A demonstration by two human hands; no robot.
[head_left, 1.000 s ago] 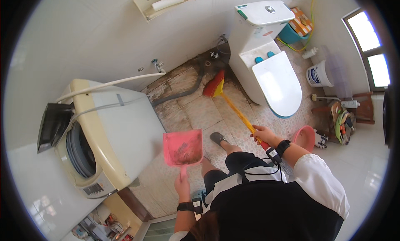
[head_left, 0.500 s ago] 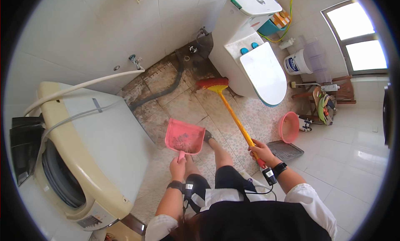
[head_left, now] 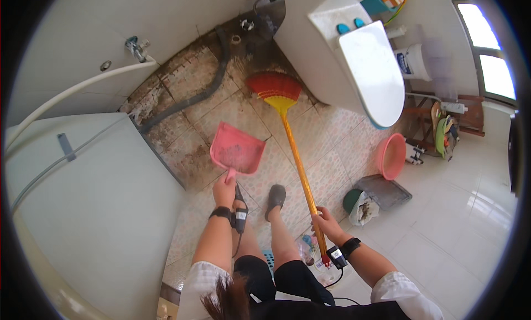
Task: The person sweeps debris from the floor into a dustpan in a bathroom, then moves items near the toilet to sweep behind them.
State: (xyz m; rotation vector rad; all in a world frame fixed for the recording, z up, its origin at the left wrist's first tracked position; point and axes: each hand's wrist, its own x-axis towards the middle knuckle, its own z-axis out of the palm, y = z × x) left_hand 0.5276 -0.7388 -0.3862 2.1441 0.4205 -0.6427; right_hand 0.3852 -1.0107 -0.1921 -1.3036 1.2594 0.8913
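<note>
— Where's the broom?

— Leaning across the tiled floor. Its red and yellow bristles rest on the grimy tiles just beside the toilet, and the orange handle runs back to the right hand, which is closed round it near the top end.

— How would it handle?

— Light, I'd judge: a stiff, thin stick with a soft, springy head. The smooth handle could slip, so a grip high up gives reach and a lower one gives more control.

— And the other hand?

— The left hand is clenched on the short handle of a pink dustpan, held above the floor with some dirt in it. Rigid, light plastic; keep it level.

— Around them?

— A washer to the left, a grey hose along the wall, a pink basin to the right.
</note>
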